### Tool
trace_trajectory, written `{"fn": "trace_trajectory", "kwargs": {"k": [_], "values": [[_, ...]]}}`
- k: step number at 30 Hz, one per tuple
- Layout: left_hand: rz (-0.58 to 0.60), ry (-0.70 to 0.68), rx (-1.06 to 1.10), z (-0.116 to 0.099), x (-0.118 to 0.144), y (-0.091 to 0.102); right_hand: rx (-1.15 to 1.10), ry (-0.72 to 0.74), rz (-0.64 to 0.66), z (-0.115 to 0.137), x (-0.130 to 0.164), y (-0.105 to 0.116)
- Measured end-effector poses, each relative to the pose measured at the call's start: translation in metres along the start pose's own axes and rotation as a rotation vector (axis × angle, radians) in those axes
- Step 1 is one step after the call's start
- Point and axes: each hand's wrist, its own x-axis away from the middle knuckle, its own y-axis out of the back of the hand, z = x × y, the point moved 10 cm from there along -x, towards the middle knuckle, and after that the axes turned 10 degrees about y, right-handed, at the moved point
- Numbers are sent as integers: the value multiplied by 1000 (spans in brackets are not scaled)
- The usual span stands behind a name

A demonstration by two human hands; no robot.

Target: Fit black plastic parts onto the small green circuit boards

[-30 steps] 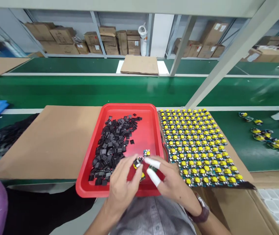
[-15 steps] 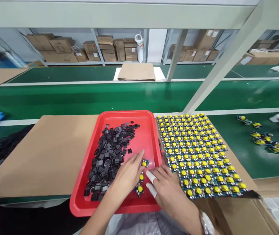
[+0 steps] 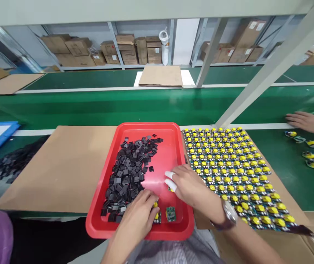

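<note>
In the red tray (image 3: 183, 229), my left hand (image 3: 137, 214) bends its fingers and thumb around a small circuit board (image 3: 156, 216) with yellow parts, mostly covered by the fingers. My right hand (image 3: 187, 185) wears white covers on two fingers. Its fingertips close over another circuit board (image 3: 171, 189), of which only a bit of yellow and green shows. Between the hands, a green circuit board (image 3: 170, 214) lies on the tray floor. A heap of small black pieces (image 3: 129, 168) fills the tray's left side.
Rows of yellow-topped circuit boards (image 3: 228, 165) cover cardboard on the right. A cardboard sheet (image 3: 63, 165) lies left of the tray, beside a dark pile (image 3: 16, 157). A co-worker's hand (image 3: 308, 122) is near loose boards at far right. A slanting post (image 3: 267, 73) rises behind.
The view has shifted, so the scene sits further right. My left hand has drawn back toward the tray's near side. My right fingers have moved over a board. The co-worker's hand has changed position.
</note>
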Motion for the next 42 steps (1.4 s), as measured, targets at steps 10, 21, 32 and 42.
{"fn": "trace_trajectory", "kwargs": {"k": [10,21,32,42], "values": [[36,-141,-38,-46,1,-21,-60,71,132,-11,-80,-31],[85,-160,-37,-26,9,-7,-85,54,90,-20,-57,-36],[-315,68,541,43,33,30,-67,52,132,-14,-64,-42],[-169,-176,90,-7,22,8,-49,72,156,-11,-62,-42]]}}
